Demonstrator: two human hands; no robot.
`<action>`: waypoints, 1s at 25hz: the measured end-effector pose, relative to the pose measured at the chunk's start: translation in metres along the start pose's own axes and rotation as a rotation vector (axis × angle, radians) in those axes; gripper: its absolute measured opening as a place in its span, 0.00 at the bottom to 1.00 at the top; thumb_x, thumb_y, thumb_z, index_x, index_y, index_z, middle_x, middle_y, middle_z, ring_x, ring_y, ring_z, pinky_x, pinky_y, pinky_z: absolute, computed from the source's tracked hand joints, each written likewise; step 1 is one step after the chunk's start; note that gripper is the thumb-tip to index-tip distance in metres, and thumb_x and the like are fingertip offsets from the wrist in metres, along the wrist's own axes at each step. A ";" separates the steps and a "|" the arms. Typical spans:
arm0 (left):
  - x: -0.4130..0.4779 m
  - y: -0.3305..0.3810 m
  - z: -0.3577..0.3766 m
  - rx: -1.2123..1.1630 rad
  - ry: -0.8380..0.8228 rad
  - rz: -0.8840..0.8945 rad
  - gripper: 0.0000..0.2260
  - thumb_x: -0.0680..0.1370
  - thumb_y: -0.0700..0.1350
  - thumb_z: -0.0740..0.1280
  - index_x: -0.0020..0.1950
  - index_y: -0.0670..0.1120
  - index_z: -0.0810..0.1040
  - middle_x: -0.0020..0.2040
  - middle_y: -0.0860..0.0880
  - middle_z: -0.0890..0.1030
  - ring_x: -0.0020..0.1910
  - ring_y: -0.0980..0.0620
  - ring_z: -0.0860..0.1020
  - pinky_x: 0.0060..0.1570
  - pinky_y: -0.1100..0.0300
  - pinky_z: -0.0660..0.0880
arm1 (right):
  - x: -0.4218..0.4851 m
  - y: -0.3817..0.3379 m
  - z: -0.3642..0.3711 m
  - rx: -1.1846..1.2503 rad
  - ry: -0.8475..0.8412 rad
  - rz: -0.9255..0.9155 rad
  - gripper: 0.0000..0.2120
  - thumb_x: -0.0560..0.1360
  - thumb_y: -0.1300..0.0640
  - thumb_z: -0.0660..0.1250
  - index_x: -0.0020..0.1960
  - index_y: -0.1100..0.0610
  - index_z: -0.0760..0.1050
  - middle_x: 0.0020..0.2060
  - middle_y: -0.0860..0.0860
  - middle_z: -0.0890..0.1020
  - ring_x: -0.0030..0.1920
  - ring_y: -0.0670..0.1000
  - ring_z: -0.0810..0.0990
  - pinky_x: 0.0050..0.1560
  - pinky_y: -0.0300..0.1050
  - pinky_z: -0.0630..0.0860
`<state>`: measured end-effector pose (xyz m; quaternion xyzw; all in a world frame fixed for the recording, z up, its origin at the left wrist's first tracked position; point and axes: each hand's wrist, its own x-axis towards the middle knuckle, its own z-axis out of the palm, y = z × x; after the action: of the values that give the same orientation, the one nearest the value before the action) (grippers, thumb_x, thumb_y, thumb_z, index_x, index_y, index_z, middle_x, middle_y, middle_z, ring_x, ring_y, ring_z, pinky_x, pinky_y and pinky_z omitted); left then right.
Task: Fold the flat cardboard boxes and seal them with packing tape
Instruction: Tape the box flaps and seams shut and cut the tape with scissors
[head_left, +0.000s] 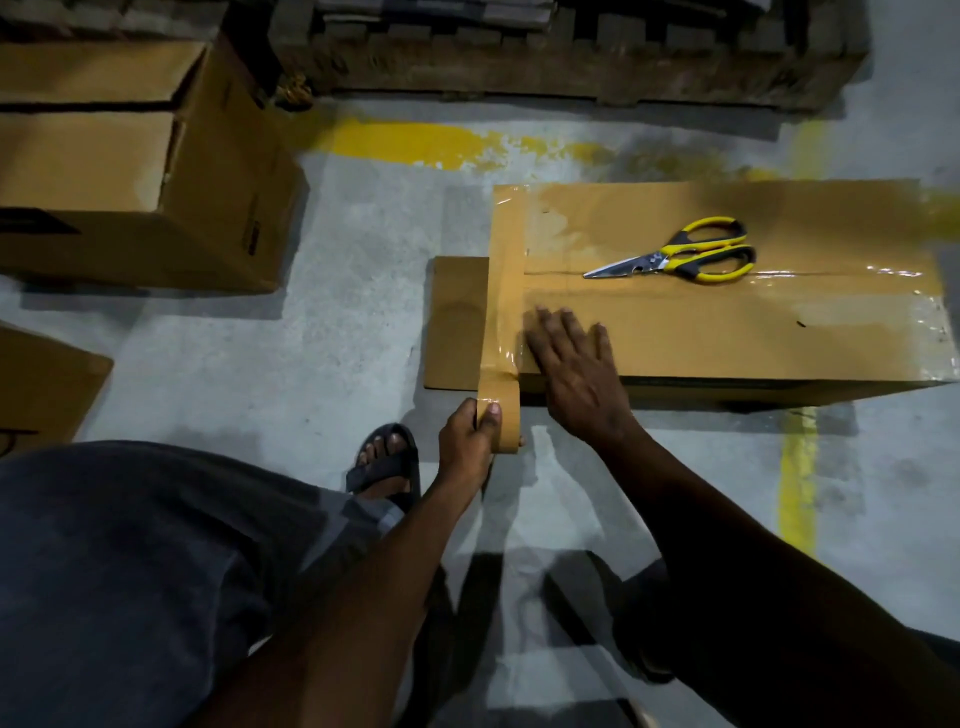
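**Head view, taping stage.** My left hand (470, 441) grips the tape roll (508, 423), fingers and thumb curled round its rim. It sits just off the near left corner of the cardboard box (753, 332).

A strip of tape (506, 270) runs from the roll up over the near edge. It crosses the left end of the box top to the far edge.

My right hand (574, 366) lies flat on the box top beside that strip. Its fingers are straight and slightly spread, and the fingertips touch the strip's edge.

The box rests on the grey floor (363, 234) with its top closed. Glossy tape covers the centre seam and the right end. 1 cardboard flap (457, 322) projects flat from the left end, beside the strip.

The scissors (675, 254) have yellow-and-black handles. They lie on the box top along the seam, blades together and pointing left, well apart from both hands.

2 other brown boxes stand at left, a large box (130, 171) farther off and a box corner (41, 384) nearer. A wooden pallet (519, 67) runs along the far side. Yellow paint lines (415, 143) mark the floor. My sandalled foot (387, 462) rests just left of my left hand.
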<state>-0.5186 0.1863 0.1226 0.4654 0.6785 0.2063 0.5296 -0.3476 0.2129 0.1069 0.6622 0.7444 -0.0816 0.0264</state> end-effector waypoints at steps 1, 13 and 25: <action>0.000 -0.002 0.000 -0.003 0.003 0.012 0.12 0.81 0.48 0.62 0.43 0.41 0.72 0.39 0.43 0.76 0.39 0.49 0.73 0.39 0.56 0.67 | 0.002 -0.001 0.003 -0.045 -0.012 -0.120 0.42 0.74 0.59 0.67 0.80 0.50 0.46 0.80 0.53 0.47 0.79 0.62 0.48 0.72 0.73 0.50; 0.009 -0.013 -0.003 0.055 0.006 -0.109 0.15 0.74 0.44 0.72 0.54 0.48 0.68 0.53 0.47 0.73 0.50 0.49 0.73 0.46 0.59 0.68 | 0.014 0.003 0.003 -0.078 -0.114 -0.218 0.43 0.74 0.46 0.65 0.80 0.46 0.42 0.80 0.49 0.44 0.79 0.62 0.43 0.70 0.77 0.48; 0.030 -0.019 -0.011 -0.151 -0.164 -0.075 0.15 0.73 0.35 0.70 0.49 0.56 0.83 0.56 0.50 0.82 0.57 0.47 0.79 0.60 0.49 0.75 | 0.049 0.106 -0.042 0.204 0.231 0.319 0.26 0.75 0.57 0.60 0.74 0.54 0.67 0.75 0.60 0.64 0.74 0.63 0.63 0.68 0.66 0.64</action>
<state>-0.5365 0.2046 0.0962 0.4139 0.6324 0.1979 0.6242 -0.2461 0.2794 0.1321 0.7759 0.6160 -0.0751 -0.1136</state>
